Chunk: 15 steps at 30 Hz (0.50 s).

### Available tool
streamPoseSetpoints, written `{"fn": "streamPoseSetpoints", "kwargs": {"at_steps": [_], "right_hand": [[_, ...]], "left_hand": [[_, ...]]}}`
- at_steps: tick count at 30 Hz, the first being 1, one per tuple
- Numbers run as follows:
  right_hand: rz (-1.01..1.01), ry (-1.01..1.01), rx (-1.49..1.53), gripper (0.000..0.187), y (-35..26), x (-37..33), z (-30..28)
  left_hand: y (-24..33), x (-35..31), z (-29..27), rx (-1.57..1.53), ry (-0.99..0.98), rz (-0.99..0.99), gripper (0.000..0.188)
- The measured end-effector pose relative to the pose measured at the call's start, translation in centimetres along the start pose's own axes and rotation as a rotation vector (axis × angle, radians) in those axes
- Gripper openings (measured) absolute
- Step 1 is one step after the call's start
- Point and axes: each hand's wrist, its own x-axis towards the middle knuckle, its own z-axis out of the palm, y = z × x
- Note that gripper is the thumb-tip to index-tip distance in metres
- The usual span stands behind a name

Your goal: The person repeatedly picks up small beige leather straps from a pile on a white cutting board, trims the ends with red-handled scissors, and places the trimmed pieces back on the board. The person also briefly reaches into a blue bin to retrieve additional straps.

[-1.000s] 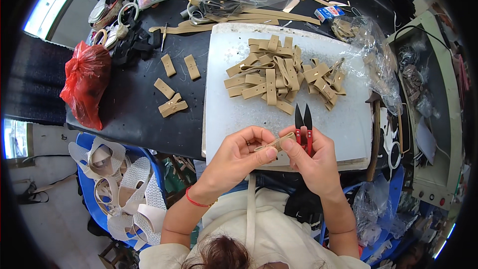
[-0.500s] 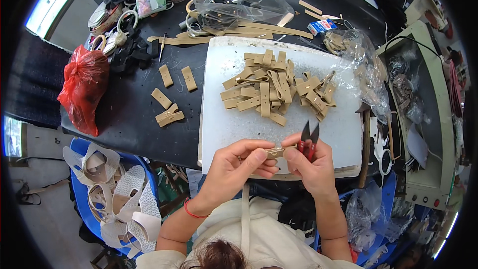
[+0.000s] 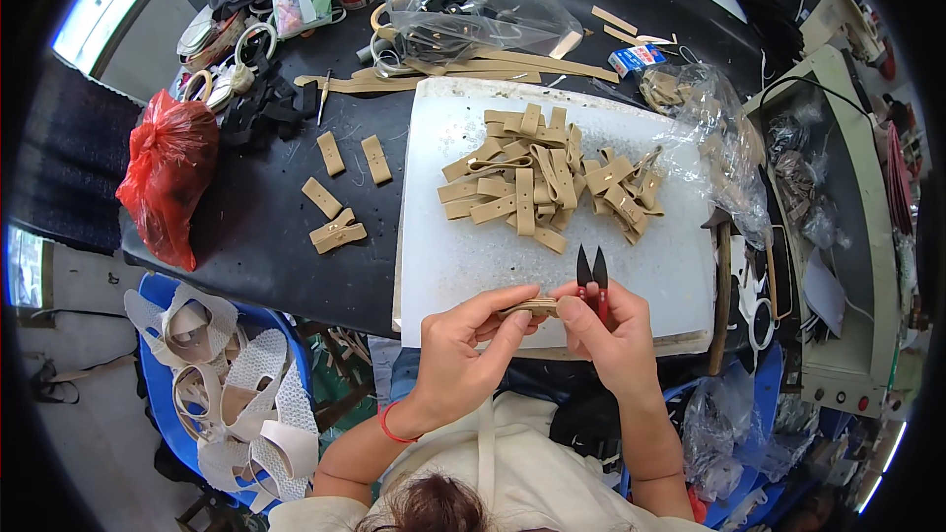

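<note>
Over the near edge of the white board, a folded tan strap (image 3: 530,306) is pinched between the thumb and fingers of my left hand (image 3: 458,345). The thumb and forefinger of my right hand (image 3: 616,345) touch the strap's right end. That same hand also grips red-handled thread snips (image 3: 602,271), their two dark blades apart and pointing away from me. Beyond my hands lies a heap of folded tan straps (image 3: 525,199), some with small gold metal pieces. Several more strap pieces, one a folded strap (image 3: 338,232), lie on the black tabletop to the left.
The white board (image 3: 434,256) lies on the black table (image 3: 266,227). At the left edge sits a red plastic bag (image 3: 169,177). A blue basket (image 3: 163,374) of pale shoe uppers stands below it. Clear plastic bags (image 3: 473,0) and long tan strips (image 3: 473,69) are at the back.
The strap has been turned so that its layered edge shows instead of its gold-marked face. My right hand and the snips have shifted slightly left, and the blades point straighter away.
</note>
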Motion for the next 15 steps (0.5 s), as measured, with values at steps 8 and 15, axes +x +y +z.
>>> {"fn": "streamPoseSetpoints", "kwargs": {"at_steps": [8, 15], "right_hand": [[0.077, -0.111, -0.035, 0.017, 0.4, 0.4, 0.3], [-0.111, -0.11, -0.13, 0.019, 2.0, 0.0, 0.1]], "left_hand": [[-0.1, -0.3, -0.4, 0.024, 0.016, -0.042, 0.021], [0.5, 0.0, 0.3, 0.055, -0.024, -0.143, 0.014]]}}
